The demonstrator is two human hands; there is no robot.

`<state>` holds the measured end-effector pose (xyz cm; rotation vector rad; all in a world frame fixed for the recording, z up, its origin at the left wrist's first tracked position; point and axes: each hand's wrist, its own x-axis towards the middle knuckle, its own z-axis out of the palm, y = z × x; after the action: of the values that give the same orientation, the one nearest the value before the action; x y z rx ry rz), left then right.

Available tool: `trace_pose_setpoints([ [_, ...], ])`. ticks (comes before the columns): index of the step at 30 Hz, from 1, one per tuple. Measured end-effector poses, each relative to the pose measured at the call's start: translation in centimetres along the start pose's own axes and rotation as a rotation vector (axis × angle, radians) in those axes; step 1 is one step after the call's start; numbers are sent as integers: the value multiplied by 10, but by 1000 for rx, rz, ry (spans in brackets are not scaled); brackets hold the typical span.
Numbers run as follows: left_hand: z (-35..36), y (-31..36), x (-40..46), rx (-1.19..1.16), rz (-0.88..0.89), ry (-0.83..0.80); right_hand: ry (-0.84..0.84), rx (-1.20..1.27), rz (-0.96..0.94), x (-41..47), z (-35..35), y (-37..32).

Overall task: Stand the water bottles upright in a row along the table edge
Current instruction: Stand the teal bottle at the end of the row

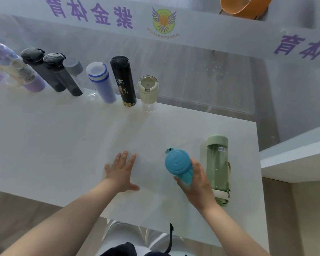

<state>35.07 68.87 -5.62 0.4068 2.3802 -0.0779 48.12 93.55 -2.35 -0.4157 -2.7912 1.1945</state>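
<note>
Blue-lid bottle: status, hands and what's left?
Right hand gripping blue-lid bottle, upright. Left hand flat on table, empty. Green bottle lying down beside it. Row along far edge, path clear.

We note a smooth, matt white desk (63,145). The blue bottle (179,167) shows a matt plastic lid; the green bottle (218,169) a translucent, glossy plastic body; the black flask (123,80) a glossy, smooth finish.

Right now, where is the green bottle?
In the head view, the green bottle lies on its side near the table's right edge, just right of the right hand gripping the blue bottle.
</note>
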Motion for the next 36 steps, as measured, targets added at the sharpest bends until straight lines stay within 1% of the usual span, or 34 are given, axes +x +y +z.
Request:
trace_pose_setpoints([
  [2,-1,2,1,6,-5,-12,25,149,41,-5,3,4],
  [4,-2,3,2,13,-11,-23,62,216,74,-7,6,9],
  [10,-2,6,5,35,-29,-52,53,256,137,21,15,13],
  [13,0,6,7,31,-39,-54,57,286,179,50,16,10],
  [16,1,6,9,17,-43,-57,99,280,202,85,16,3],
  [26,2,5,10,12,-27,-72,143,214,149,195,24,-20],
  [30,2,4,11,10,-23,-89,176,242,109,228,31,-28],
  [36,1,5,10,6,-23,-104,192,294,116,257,39,-34],
])
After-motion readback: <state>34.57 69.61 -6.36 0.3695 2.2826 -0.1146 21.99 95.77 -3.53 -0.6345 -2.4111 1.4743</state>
